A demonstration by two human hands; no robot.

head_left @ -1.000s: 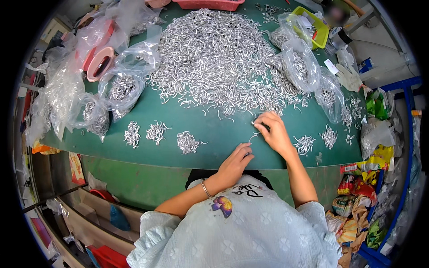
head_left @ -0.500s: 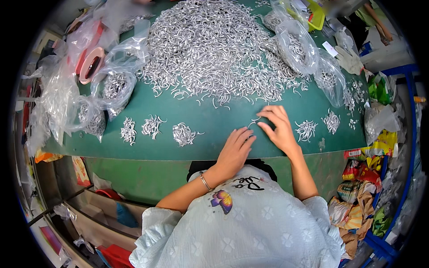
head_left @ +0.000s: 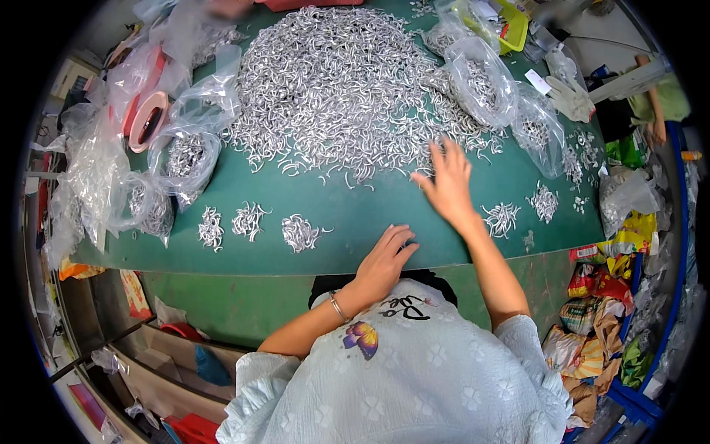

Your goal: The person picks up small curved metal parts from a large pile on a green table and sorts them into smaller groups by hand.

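Observation:
A large heap of small curved silvery metal pieces (head_left: 333,89) covers the far middle of the green table (head_left: 355,214). At its near right edge is my right hand (head_left: 450,185), palm down, its fingers apart and the fingertips over the outermost pieces. My left hand (head_left: 384,259) rests by the table's front edge, fingers loosely stretched and slightly bent, with nothing visible in them. Left of it lie small piles of the same pieces, the closest one (head_left: 299,233) among them. To the right of my right forearm are two more small piles, one (head_left: 501,219) nearer than the other (head_left: 544,202).
Clear plastic bags with metal pieces stand at the left (head_left: 186,159) and right (head_left: 481,81) of the heap. A pink-rimmed oval object (head_left: 149,122) sits among the left bags. A yellow-green tray (head_left: 512,28) and a white glove (head_left: 569,100) lie far right. Another person's arm (head_left: 655,111) shows beyond.
My right hand has moved away from my left, forward to the heap's edge, and its fingers have spread. My left hand has drawn slightly back. The curved pieces between the hands no longer show there.

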